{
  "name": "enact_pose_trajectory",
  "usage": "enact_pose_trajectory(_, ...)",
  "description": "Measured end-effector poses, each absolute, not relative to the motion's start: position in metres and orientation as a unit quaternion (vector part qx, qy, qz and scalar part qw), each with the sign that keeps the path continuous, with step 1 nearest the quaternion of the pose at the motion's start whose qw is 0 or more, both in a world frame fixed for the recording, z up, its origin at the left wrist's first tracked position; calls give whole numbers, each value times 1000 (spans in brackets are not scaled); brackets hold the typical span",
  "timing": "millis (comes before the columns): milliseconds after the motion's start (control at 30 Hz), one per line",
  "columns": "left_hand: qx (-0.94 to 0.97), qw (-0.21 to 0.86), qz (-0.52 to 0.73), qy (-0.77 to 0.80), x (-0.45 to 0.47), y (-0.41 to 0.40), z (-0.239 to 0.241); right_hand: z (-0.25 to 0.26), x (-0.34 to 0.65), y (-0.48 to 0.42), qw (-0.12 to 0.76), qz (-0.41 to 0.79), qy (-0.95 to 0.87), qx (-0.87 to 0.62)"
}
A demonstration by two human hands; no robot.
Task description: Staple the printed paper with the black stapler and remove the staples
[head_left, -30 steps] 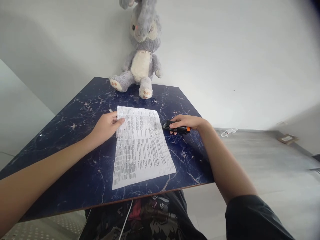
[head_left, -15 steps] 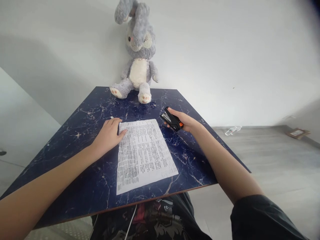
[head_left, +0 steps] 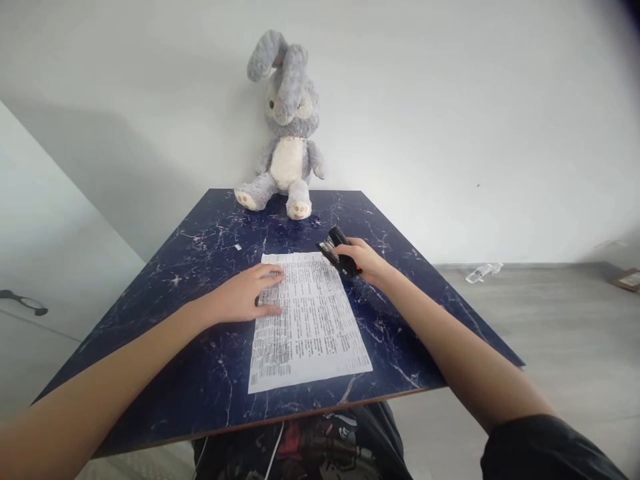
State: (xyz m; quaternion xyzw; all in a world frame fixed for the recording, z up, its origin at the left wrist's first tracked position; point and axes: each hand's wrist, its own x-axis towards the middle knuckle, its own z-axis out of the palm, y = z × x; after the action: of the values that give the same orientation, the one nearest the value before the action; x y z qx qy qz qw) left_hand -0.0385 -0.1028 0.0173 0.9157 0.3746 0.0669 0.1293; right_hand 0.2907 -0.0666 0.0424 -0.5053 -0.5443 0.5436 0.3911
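Note:
A printed sheet of paper (head_left: 313, 327) lies on the dark blue marbled table (head_left: 195, 373) in front of me. My left hand (head_left: 250, 293) rests over its upper left edge, fingers apart and reaching onto the print. At the sheet's top right corner, my right hand (head_left: 363, 259) grips a black stapler (head_left: 340, 253) with a bit of orange on it. The stapler's jaws point left toward the paper and appear apart. Whether it touches the paper, I cannot tell.
A grey plush rabbit (head_left: 290, 147) sits at the table's far edge against the wall. A small white scrap (head_left: 237, 247) lies left of the sheet. On the floor at right are a clear plastic item (head_left: 484, 272) and a brown package (head_left: 627, 280).
My left hand has slid from the sheet's top left corner onto its left side. The stapler in my right hand has come closer to the top right corner. The view has shifted slightly.

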Motion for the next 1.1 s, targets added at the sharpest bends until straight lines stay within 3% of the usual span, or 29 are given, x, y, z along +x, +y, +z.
enact_pose_trajectory(133, 896, 119, 91, 418, -27, -105, 12, 38, 281, -71, 360, 461, -624, -518)
enact_pose_trajectory(333, 881, 184, 128, 417, -20, -104, 7, 36, 262, -83, 300, 340, -719, -527)
enact_pose_trajectory(900, 856, 213, 188, 432, -28, -100, 6, 27, 248, -87, 226, 298, -787, -490)
enact_pose_trajectory(1100, 860, 188, 185, 436, -28, -99, 5, 50, 279, -83, 145, 433, -812, -364)
